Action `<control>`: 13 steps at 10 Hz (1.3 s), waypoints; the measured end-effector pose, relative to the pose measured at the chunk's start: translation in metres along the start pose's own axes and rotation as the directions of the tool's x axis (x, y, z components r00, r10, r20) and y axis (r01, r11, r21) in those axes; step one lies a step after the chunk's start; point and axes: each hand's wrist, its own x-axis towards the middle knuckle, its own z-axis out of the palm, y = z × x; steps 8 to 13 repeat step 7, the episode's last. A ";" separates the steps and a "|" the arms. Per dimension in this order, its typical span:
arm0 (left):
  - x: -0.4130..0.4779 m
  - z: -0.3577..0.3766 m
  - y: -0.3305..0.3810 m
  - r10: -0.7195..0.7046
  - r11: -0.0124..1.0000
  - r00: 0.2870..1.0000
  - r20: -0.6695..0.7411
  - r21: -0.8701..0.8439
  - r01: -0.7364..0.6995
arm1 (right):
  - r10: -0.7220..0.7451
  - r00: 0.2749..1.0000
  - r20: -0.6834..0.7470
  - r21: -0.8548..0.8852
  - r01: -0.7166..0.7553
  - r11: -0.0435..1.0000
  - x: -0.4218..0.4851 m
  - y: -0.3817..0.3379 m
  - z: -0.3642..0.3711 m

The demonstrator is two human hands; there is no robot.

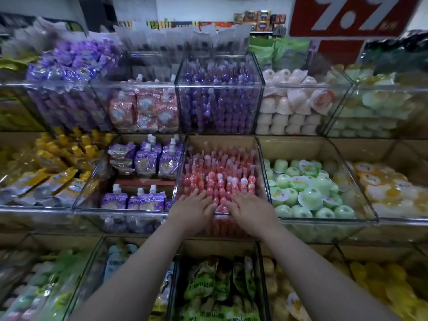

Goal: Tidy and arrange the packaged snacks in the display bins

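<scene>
A clear bin (261, 158) in the middle row holds several pink gourd-shaped jelly sticks (220, 179) standing upright. My left hand (192, 207) lies flat on the front left of the sticks, fingers straight and spread. My right hand (250, 205) rests the same way on the front right of them. Both hands touch the tops of the pink sticks at the bin's front edge. Neither hand grips anything.
Purple spouted pouches (148, 158) fill the bin to the left, green jelly cups (305, 191) the bin to the right. Above sit purple sticks (217, 100) and pink cups (294, 100). Green packets (215, 286) lie in the bin below my forearms. A red price sign (347, 17) hangs top right.
</scene>
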 end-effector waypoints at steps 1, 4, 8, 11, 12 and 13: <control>0.001 0.002 0.000 -0.008 1.000 1.000 -0.011 -0.009 0.008 | -0.005 1.000 0.005 0.022 0.005 1.000 0.000 0.000 -0.002; 0.002 0.007 0.003 -0.059 0.998 0.996 -0.061 -0.041 0.057 | -0.037 0.998 -0.054 0.070 0.040 0.997 0.001 0.004 -0.001; -0.030 -0.022 0.003 -0.238 0.595 0.971 -0.003 -0.791 0.143 | 0.117 0.990 0.080 0.568 -0.141 0.811 -0.003 -0.003 -0.037; -0.030 -0.022 0.003 -0.238 0.595 0.971 -0.003 -0.791 0.143 | 0.117 0.990 0.080 0.568 -0.141 0.811 -0.003 -0.003 -0.037; -0.030 -0.022 0.003 -0.238 0.595 0.971 -0.003 -0.791 0.143 | 0.117 0.990 0.080 0.568 -0.141 0.811 -0.003 -0.003 -0.037; -0.030 -0.022 0.003 -0.238 0.595 0.971 -0.003 -0.791 0.143 | 0.117 0.990 0.080 0.568 -0.141 0.811 -0.003 -0.003 -0.037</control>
